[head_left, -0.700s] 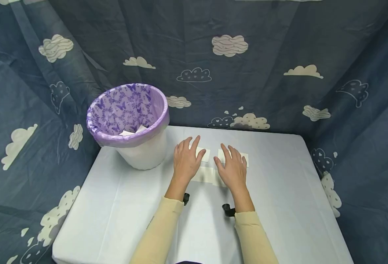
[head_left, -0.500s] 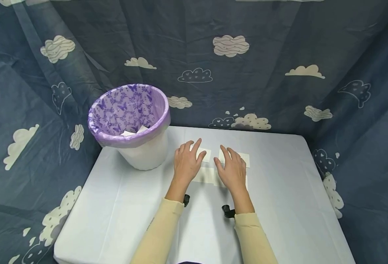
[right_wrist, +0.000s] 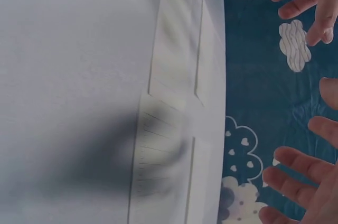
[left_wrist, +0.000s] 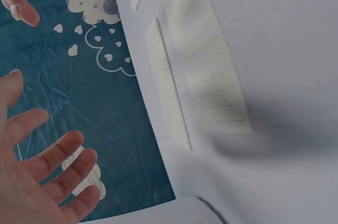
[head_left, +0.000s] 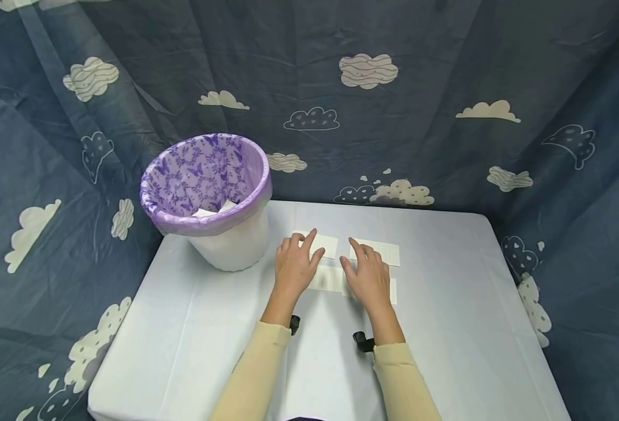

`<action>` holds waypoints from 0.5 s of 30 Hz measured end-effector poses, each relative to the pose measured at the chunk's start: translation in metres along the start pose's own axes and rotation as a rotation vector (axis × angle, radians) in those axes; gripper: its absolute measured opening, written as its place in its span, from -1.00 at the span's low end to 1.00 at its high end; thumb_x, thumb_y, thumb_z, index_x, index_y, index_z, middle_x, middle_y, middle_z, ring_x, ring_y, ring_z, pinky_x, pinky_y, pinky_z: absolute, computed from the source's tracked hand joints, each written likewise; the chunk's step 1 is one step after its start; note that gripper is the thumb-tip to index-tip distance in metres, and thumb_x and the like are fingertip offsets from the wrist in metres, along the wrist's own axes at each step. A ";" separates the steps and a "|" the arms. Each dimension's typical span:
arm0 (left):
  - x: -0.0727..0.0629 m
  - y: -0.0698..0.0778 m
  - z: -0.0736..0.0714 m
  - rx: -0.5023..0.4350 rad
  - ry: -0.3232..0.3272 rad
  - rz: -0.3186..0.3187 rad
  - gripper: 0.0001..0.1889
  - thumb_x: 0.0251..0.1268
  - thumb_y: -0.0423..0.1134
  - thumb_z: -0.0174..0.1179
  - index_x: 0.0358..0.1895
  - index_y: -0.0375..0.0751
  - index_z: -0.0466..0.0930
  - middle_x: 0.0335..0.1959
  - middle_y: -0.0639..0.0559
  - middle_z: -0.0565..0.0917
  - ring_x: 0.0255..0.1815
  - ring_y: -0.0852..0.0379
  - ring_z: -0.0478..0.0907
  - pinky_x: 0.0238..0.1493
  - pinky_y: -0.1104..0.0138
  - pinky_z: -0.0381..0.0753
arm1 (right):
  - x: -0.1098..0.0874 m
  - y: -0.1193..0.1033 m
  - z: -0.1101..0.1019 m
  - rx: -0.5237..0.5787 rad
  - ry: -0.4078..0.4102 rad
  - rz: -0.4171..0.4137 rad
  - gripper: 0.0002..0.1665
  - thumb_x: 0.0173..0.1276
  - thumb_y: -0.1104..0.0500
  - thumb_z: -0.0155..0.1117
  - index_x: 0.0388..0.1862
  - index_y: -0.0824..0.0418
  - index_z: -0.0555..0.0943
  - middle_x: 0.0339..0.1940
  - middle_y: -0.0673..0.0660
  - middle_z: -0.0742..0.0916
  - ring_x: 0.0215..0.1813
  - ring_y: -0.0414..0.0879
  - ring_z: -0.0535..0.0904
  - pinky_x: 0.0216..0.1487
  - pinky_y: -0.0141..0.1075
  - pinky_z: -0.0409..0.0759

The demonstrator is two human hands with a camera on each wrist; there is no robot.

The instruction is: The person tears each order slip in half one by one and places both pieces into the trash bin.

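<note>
Several pale, lined paper slips lie on the white table in two rows. The back row has a left slip [head_left: 327, 245] and a right slip [head_left: 388, 253]; in front are another left slip [head_left: 326, 279] and a right slip [head_left: 392, 292]. My left hand [head_left: 293, 266] hovers over the left slips, fingers spread and relaxed, holding nothing. Over the right slips, my right hand [head_left: 370, 278] hangs the same way and partly hides them. Both wrist views show the hands raised above the table, with printed lines visible on a near slip [left_wrist: 222, 92].
A white bin [head_left: 230, 248] with a purple butterfly-patterned liner [head_left: 193, 175] stands at the back left, with white paper pieces [head_left: 227, 206] inside. Dark cloud-patterned cloth [head_left: 309, 70] hangs behind and beside the white table [head_left: 462, 327].
Both hands have drawn slightly back toward me, uncovering more of the back slips and the front right slip. The slips and bin stay in place.
</note>
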State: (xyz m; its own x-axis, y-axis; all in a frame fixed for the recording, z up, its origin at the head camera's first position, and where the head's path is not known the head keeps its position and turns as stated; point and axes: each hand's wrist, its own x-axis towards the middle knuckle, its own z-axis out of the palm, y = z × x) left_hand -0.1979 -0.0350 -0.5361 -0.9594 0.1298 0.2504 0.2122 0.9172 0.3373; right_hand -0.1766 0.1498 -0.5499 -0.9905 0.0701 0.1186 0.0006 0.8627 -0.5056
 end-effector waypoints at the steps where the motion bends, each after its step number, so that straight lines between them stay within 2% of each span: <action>1: -0.001 0.000 0.001 0.001 -0.007 0.000 -0.41 0.63 0.22 0.05 0.57 0.09 0.44 0.25 -0.10 0.63 0.16 -0.12 0.58 0.19 0.06 0.56 | -0.001 0.000 0.001 0.004 0.002 -0.001 -0.29 0.62 -0.22 0.12 0.63 -0.02 0.39 0.49 0.30 0.58 0.48 0.27 0.50 0.39 0.25 0.45; 7: -0.008 -0.002 0.007 -0.009 -0.033 -0.003 -0.42 0.60 0.19 0.11 0.53 0.04 0.49 0.18 -0.10 0.65 0.08 -0.10 0.57 0.08 0.10 0.56 | -0.005 0.000 0.009 -0.003 -0.004 -0.008 -0.31 0.61 -0.22 0.14 0.59 0.01 0.44 0.40 0.31 0.64 0.35 0.27 0.57 0.21 0.16 0.52; 15: -0.012 -0.003 0.015 -0.020 -0.077 -0.013 -0.43 0.61 0.19 0.11 0.50 -0.01 0.53 0.06 -0.10 0.70 0.01 -0.07 0.59 -0.01 0.13 0.57 | -0.008 0.001 0.017 -0.001 -0.017 -0.014 -0.35 0.61 -0.19 0.17 0.54 0.04 0.50 -0.04 0.23 0.76 -0.02 0.16 0.64 -0.06 0.03 0.54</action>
State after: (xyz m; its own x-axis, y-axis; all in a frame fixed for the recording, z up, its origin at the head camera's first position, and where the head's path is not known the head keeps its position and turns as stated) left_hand -0.1899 -0.0337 -0.5539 -0.9734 0.1472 0.1758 0.2025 0.9115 0.3580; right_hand -0.1711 0.1414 -0.5663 -0.9926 0.0497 0.1111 -0.0130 0.8642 -0.5030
